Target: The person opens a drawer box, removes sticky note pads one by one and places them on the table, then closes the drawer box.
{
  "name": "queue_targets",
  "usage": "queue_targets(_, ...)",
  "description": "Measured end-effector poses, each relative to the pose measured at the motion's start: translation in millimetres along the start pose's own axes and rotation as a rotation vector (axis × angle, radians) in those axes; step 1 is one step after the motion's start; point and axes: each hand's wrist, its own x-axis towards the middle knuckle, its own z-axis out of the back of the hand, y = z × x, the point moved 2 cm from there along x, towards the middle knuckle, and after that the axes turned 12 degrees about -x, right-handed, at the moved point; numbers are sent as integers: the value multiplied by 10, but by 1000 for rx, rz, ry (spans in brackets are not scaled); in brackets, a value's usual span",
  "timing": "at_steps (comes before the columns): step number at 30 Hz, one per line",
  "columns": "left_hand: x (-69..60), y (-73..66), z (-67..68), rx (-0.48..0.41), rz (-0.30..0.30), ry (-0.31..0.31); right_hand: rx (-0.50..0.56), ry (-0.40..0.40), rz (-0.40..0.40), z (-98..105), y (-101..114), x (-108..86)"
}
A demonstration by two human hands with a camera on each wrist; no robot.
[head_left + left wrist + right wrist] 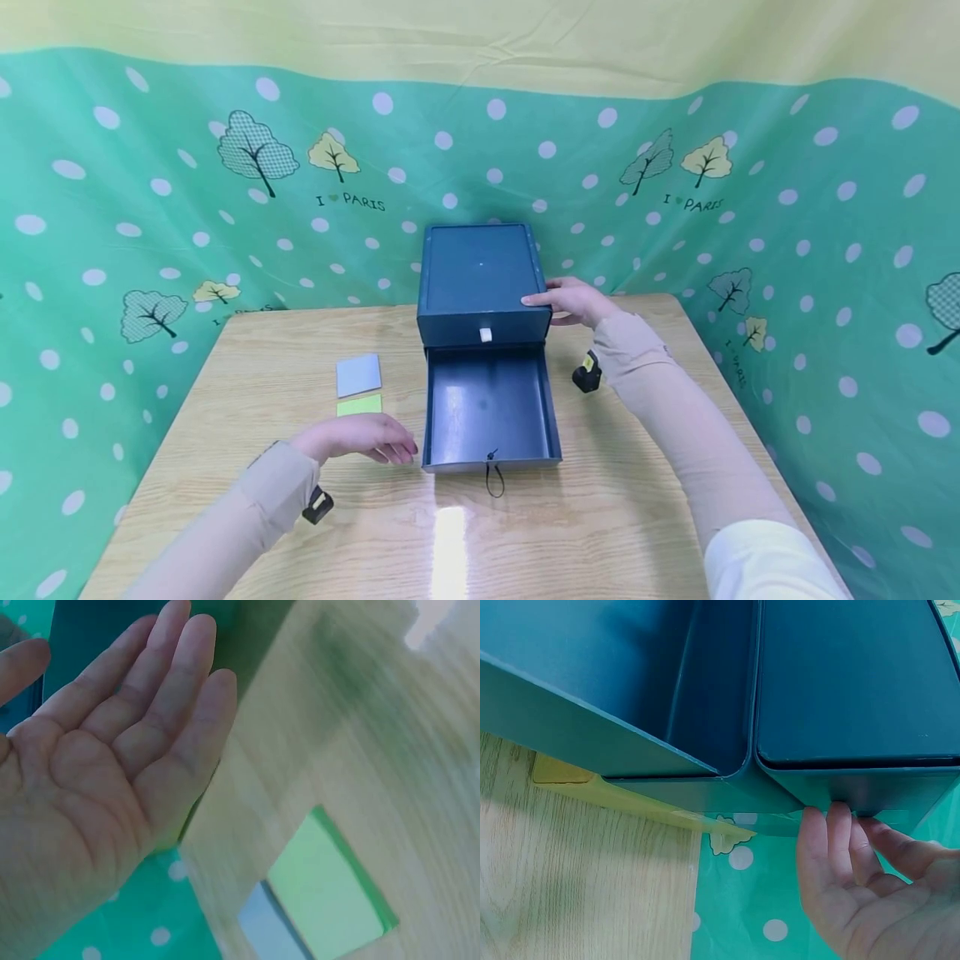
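Note:
A dark blue two-drawer cabinet [480, 267] stands at the back of the table. Its lower drawer [487, 408] is pulled out, with nothing visible inside; a black loop [495, 479] hangs at its front. The upper drawer, with a white tab [486, 335], is closed. My right hand [573, 302] touches the cabinet's right front corner, one digit on top; in the right wrist view the fingertips of that hand [877, 877] rest against the side wall [885, 791]. My left hand [367, 437], palm and loose fingers showing in the left wrist view [112, 757], holds nothing left of the drawer front.
A light blue pad [358, 375] and a green pad [360, 406] lie left of the drawer, the green one partly behind my left hand. A yellow edge [562, 771] shows beneath the drawer in the right wrist view. Patterned green cloth [480, 150] surrounds the wooden table [262, 358].

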Motion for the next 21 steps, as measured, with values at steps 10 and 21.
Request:
queue_targets(10,25,47,-186,-28,0,11,7,-3,1,6,-6,-20)
queue_targets(21,-32,144,-285,-136,3,143,15,3,14,0,0,-5)
